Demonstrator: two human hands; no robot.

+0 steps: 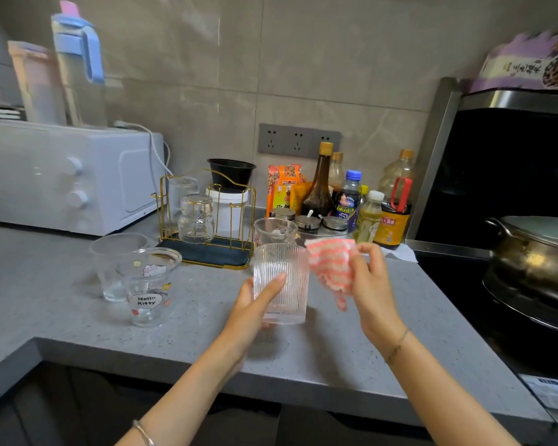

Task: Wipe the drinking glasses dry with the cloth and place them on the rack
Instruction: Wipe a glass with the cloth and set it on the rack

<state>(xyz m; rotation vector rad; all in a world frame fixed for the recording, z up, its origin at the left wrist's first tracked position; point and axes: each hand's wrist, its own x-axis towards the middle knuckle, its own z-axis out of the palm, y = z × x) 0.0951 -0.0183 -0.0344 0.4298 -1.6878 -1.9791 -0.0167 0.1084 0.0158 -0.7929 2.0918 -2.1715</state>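
Here left hand [255, 304] grips ribbed glass [281, 281] upright; raised right hand [368, 278] pinches pink cloth [331, 265].

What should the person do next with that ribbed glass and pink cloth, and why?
Probably bring the cloth onto the ribbed glass and start wiping: the left hand holds the glass upright, and the right hand pinches the cloth just beside its rim.
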